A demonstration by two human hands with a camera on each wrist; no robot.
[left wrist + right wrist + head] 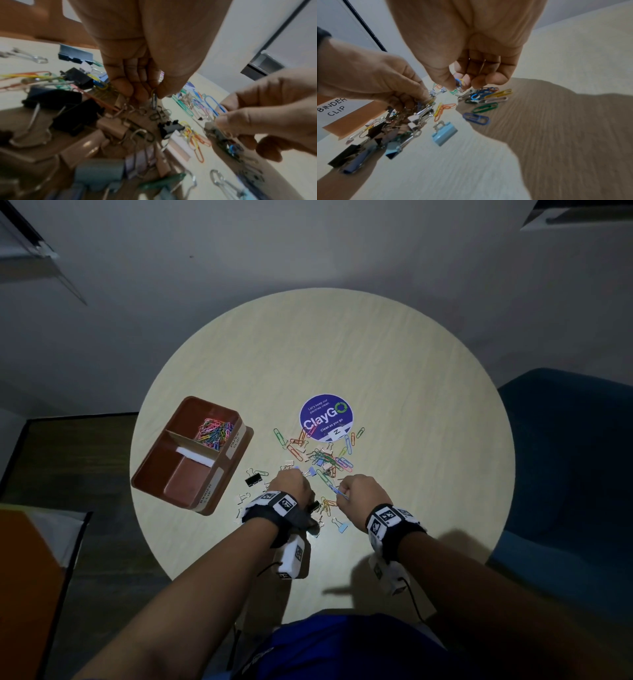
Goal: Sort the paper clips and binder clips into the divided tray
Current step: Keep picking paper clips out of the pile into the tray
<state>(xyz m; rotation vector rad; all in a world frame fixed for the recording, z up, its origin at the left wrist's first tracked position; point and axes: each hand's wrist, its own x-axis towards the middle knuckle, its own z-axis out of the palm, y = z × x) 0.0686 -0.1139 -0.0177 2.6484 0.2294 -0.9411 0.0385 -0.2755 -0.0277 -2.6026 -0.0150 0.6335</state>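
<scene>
left hand (290, 487): low over the near-left edge of the pile, grip closed; fingertips (130, 90) pinch a small bunch of clips, a blue paper clip (154, 100) hanging from them.
right hand (360, 491): just right of the left hand, apart from it, grip closed; thumb and fingers (494, 79) pinch blue and yellow paper clips (459, 81).
pile (322, 458): coloured paper clips and binder clips mixed loose on the table, between the sticker and the hands.
binder clips: a black one (252, 480) left of the left hand, a light blue one (342, 528) near the right wrist.
tray (150, 474): brown, on the table left of the pile, divided in two.
far compartment: holds a heap of coloured paper clips (215, 433).
near compartment: labelled "binder clip" (331, 106); i cannot tell any clips in it.
table (394, 364): round, pale wood.
sticker (326, 418): round, purple, reads "claygo", touching the pile's far edge.
</scene>
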